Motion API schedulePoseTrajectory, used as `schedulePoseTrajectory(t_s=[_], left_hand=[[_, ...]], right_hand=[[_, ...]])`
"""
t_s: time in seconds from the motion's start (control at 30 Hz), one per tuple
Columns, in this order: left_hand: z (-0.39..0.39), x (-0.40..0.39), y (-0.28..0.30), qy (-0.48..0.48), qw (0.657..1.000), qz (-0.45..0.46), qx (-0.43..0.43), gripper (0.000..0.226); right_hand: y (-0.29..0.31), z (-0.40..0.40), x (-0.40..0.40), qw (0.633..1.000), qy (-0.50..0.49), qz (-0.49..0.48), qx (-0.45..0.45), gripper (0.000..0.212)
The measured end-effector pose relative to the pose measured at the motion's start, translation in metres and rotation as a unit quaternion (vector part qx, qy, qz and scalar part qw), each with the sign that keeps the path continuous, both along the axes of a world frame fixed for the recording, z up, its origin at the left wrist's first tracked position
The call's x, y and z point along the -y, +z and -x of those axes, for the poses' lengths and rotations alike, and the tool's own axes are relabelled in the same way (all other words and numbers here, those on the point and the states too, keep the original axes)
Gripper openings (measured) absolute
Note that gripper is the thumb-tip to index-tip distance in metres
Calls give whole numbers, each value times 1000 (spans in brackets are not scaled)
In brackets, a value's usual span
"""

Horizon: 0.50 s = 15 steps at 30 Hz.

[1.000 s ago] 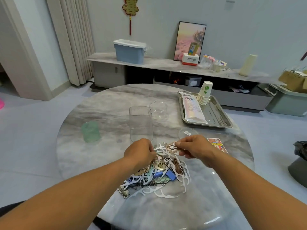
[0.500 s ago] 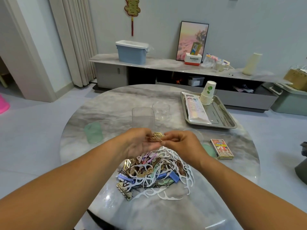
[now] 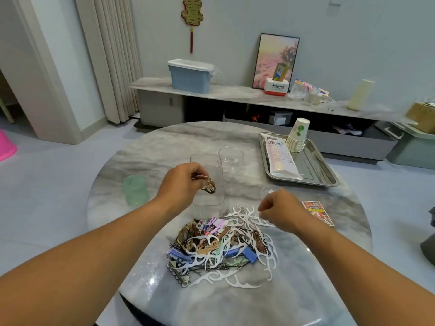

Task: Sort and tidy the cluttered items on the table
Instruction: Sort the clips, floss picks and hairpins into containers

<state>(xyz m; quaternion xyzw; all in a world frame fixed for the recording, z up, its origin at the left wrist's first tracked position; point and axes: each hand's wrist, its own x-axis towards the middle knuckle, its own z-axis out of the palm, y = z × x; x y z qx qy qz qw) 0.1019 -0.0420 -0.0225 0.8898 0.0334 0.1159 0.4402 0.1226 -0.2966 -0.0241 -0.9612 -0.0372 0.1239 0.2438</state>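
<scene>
A tangled heap of small clutter (image 3: pixel 221 245) is lying on the near half of the round table (image 3: pixel 146 158), between the person's two forearms. White plastic floss picks with forked ends are fanning out over thin dark bobby pins, flat blue and lilac clips, brown and gold hair clips and a scalloped metal clip at the near left edge.

The left hand (image 3: pixel 183 184) is hovering above the table just beyond the heap, its fingers curling around a brown and gold hair clip (image 3: pixel 208 185) that is hanging from the fingertips in front of a clear ribbed rectangular container (image 3: pixel 208 165). The right hand (image 3: pixel 277 210) is hanging over the heap's far right edge with its fingers curled inward; whether anything is pinched in them cannot be told.

A clear round jar (image 3: pixel 230 156) is standing just behind and right of the rectangular container, and a frosted green cup (image 3: pixel 135 189) is sitting near the table's left edge. A clear round lid (image 3: pixel 268 191) is showing just beyond the right hand, and a small red printed box (image 3: pixel 317 211) is lying beside the right wrist, its writing too small to read.

At the far right, a shiny metal tray (image 3: pixel 322 170) is holding a long white packet (image 3: pixel 280 156) with blue characters and a stack of paper cups (image 3: pixel 297 135) printed with a green leaf. On the sideboard behind, a white and red box (image 3: pixel 276 88) is reading "Panasonic".
</scene>
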Motion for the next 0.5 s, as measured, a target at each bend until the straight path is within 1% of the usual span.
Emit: schedulePoseTrajectory(t_s=[0.03, 0.1, 0.2, 0.27, 0.4, 0.47, 0.5], left_hand=[[-1, 1, -3, 2, 999, -33, 2, 14], [-1, 4, -8, 15, 997, -72, 5, 13], [-3, 11, -11, 10, 998, -60, -5, 12], [-4, 13, -10, 6, 998, -55, -8, 12], [-8, 13, -6, 33, 999, -28, -20, 13], [-10, 13, -3, 45, 998, 13, -52, 11], [-10, 13, -2, 43, 995, 52, -72, 11]], right_hand=[[1, 0, 3, 999, 4, 36, -33, 5], [2, 2, 8, 993, 12, 74, -93, 7], [-1, 5, 13, 984, 13, 98, -145, 25], [-5, 8, 10, 983, 24, 98, -151, 35], [-17, 15, -5, 984, 64, 122, -115, 35], [-23, 15, -11, 983, 68, 129, -115, 29], [-24, 15, -13, 983, 64, 126, -120, 31]])
